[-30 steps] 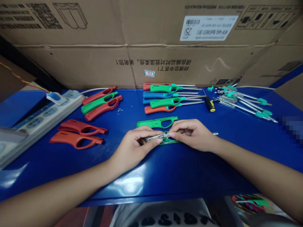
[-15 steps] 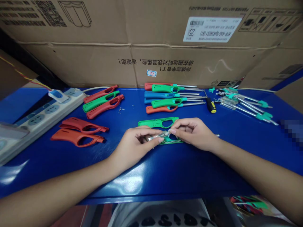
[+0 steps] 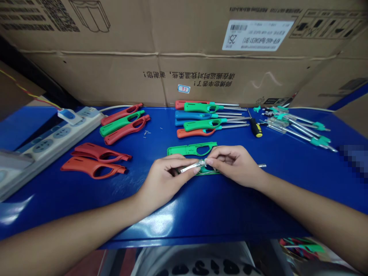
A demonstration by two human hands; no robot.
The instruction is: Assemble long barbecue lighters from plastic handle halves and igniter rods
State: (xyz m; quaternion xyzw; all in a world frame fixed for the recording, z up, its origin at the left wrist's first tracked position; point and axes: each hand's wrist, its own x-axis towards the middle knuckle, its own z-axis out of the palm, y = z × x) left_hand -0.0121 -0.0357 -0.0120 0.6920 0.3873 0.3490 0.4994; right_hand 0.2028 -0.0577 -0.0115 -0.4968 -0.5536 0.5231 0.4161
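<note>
My left hand (image 3: 169,174) is closed around a clear lighter fuel tank (image 3: 190,167), thumb on top, its valve end pointing right. At that end the thumb and fingers of my right hand (image 3: 230,164) are pinched together; what small part they hold is hidden. Under both hands lies a green lighter handle half (image 3: 209,172) with a thin wire in it, mostly covered. A metal tube tip (image 3: 262,165) shows beyond my right hand. Just behind lies another green handle half (image 3: 181,150), its inner side up.
Several assembled lighters (image 3: 201,125) lie at the back, beside a black and yellow screwdriver (image 3: 255,128). Metal tubes with teal parts (image 3: 301,128) are piled at right. Red, green and orange handles (image 3: 94,165), small screws (image 3: 146,134) and a power strip (image 3: 43,145) are at left. A cardboard box (image 3: 115,80) stands behind.
The fuel tank has turned slightly in my left hand. My right fingertips remain by its valve end, where the white bit seen before is now less visible. Little else differs.
</note>
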